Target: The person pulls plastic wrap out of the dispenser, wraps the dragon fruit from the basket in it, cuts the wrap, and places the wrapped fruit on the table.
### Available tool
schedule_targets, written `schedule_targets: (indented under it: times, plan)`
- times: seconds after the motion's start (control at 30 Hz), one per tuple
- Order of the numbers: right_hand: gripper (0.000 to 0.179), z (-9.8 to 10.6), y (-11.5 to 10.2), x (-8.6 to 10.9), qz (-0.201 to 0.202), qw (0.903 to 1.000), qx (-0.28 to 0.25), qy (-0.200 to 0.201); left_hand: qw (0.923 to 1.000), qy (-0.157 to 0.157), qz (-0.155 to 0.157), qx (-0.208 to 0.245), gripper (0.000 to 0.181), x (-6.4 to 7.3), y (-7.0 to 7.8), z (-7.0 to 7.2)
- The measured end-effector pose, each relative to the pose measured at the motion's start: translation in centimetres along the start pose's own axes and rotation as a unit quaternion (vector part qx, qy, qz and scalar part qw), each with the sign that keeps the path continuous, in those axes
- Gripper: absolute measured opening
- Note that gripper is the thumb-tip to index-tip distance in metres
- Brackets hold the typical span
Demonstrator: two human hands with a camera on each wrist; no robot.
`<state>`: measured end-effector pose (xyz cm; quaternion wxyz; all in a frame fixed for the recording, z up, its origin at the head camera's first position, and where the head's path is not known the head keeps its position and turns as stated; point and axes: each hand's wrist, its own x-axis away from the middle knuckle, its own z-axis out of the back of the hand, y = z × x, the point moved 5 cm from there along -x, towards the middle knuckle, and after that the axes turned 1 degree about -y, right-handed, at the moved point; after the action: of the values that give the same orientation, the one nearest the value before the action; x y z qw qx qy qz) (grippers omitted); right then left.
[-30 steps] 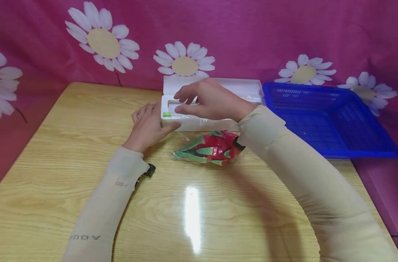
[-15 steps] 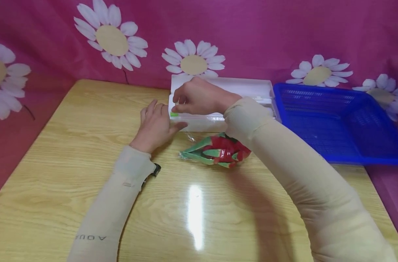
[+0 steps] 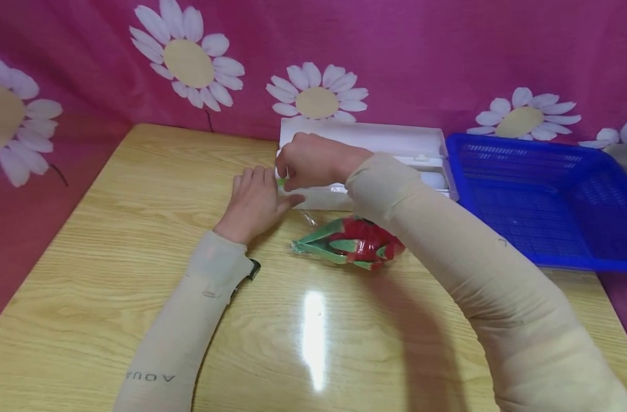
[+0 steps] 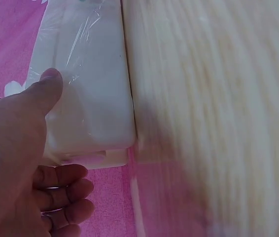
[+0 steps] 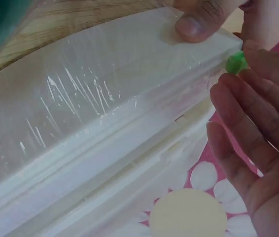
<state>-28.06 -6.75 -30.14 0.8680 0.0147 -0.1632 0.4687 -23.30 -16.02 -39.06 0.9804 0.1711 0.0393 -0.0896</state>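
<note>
A white cling film dispenser (image 3: 323, 197) lies at the back of the table with its lid (image 3: 411, 137) raised. Clear film lies over its front face. My left hand (image 3: 253, 200) holds its left end, thumb on the front face and fingers beyond the end in the left wrist view. At that same end, my right hand (image 3: 318, 160) pinches a small green slide cutter (image 5: 236, 62) between thumb and fingers. In front of the dispenser rests a red and green dragon fruit (image 3: 357, 245) in clear film, its right end partly hidden by my right sleeve.
A blue plastic basket (image 3: 540, 260) stands right of the dispenser, close to its end. A pink flowered cloth (image 3: 406, 63) hangs behind the wooden table (image 3: 138, 240). Inside the dispenser, a white roll (image 3: 434, 180) shows at the right.
My right hand has moved left and down over the dispenser to the green slide cutter, and its fingers have closed. My left hand stays at the dispenser's end. The head view has shifted left.
</note>
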Motion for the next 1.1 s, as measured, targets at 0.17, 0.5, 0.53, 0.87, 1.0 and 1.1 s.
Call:
schedule_targets:
  times: [0.17, 0.5, 0.53, 0.87, 1.0, 1.1]
  plan:
    - [0.021, 0.0, -0.3, -0.2, -0.003, 0.9998, 0.019, -0.006, 0.9999, -0.008, 0.002, 0.013, 0.064, 0.0, 0.1, -0.1]
    - [0.025, -0.1, -0.8, -0.6, -0.007, 0.9991, 0.033, -0.027, 0.9990, -0.017, 0.001, 0.041, 0.056, -0.2, 0.5, -0.2]
    - [0.026, -0.1, -0.8, -0.7, -0.002, 0.9988, 0.037, -0.030, 0.9991, -0.018, 0.000, 0.039, 0.056, -0.1, 0.5, -0.2]
    - [0.023, 0.2, -1.1, -0.8, 0.001, 0.9960, 0.078, -0.043, 0.9998, -0.003, -0.006, 0.021, 0.054, -0.1, 0.4, 0.0]
    - [0.021, 0.1, -1.1, -0.9, -0.002, 0.9959, 0.079, -0.045, 0.9998, -0.005, -0.004, 0.017, 0.051, -0.1, 0.2, -0.1]
    - [0.021, 0.0, -1.2, -1.0, 0.001, 0.9955, 0.084, -0.044, 0.9997, -0.006, -0.003, 0.022, 0.049, 0.0, 0.0, -0.1]
